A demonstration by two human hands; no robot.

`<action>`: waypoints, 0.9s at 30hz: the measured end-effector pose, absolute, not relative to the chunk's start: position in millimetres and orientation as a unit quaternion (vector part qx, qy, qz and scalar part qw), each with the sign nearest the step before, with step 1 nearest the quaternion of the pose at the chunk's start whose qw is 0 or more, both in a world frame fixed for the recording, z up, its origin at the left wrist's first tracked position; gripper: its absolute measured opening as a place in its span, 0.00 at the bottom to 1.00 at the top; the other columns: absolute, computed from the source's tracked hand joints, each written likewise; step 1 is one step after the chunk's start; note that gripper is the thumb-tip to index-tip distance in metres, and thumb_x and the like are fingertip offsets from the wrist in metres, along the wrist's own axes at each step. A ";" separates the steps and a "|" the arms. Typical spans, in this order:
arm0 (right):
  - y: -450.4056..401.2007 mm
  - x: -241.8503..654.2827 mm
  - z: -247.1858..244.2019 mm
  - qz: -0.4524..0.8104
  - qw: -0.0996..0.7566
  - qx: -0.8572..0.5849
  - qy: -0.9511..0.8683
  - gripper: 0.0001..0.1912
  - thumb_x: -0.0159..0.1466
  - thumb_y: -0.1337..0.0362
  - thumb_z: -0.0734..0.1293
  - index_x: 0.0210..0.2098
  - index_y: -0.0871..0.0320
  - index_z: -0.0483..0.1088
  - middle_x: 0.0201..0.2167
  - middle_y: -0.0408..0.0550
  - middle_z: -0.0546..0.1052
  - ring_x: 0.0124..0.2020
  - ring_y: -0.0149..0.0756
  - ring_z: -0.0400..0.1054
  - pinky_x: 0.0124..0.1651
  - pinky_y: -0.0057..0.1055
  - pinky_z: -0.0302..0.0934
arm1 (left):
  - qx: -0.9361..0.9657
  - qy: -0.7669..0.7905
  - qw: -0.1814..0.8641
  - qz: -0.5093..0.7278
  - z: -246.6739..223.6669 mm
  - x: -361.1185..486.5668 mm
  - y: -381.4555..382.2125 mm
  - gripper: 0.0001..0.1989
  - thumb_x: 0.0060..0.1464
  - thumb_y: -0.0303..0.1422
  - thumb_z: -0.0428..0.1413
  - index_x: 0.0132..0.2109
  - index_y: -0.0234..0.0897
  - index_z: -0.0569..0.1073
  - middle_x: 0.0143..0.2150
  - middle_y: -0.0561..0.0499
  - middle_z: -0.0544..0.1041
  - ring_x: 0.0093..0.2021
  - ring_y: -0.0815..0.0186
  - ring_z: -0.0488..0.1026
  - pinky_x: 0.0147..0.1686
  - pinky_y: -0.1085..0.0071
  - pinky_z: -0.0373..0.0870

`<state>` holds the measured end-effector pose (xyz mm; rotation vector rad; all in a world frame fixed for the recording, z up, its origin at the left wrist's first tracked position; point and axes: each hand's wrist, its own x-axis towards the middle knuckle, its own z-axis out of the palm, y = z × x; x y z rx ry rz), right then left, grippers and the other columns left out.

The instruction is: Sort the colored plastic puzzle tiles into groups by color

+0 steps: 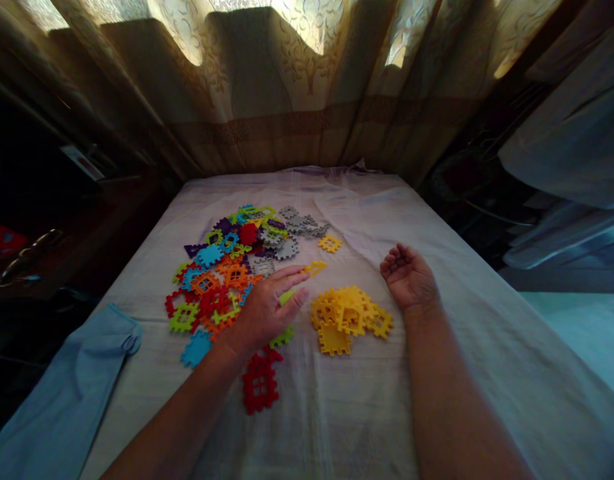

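Observation:
My left hand is stretched over the right edge of a mixed pile of coloured interlocking plastic pieces. A yellow triangular piece is at its fingertips; whether they grip it or only touch it is hard to tell. Below and right of that hand lies a heap of yellow pieces. My right hand rests palm up to the right of the heap, fingers loosely curled and apart, holding nothing. One yellow window piece lies alone above the heap, near some grey pieces.
Red pieces lie in front, below my left hand. A light blue cloth hangs over the left edge of the sheet-covered surface. Curtains stand behind, and white fabric hangs at the right.

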<state>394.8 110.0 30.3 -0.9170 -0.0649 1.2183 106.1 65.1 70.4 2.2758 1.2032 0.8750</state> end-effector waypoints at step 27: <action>108.7 391.5 35.6 0.553 0.719 -0.422 -0.010 0.05 0.61 0.70 0.64 0.29 0.59 0.71 0.20 0.38 0.74 0.19 0.24 0.68 0.24 0.20 0.67 | 0.867 0.412 0.132 0.247 44.8 116.1 67.3 0.17 0.63 0.38 0.50 0.55 0.42 0.74 0.59 0.44 0.74 0.61 0.59 0.69 0.62 0.53 0.64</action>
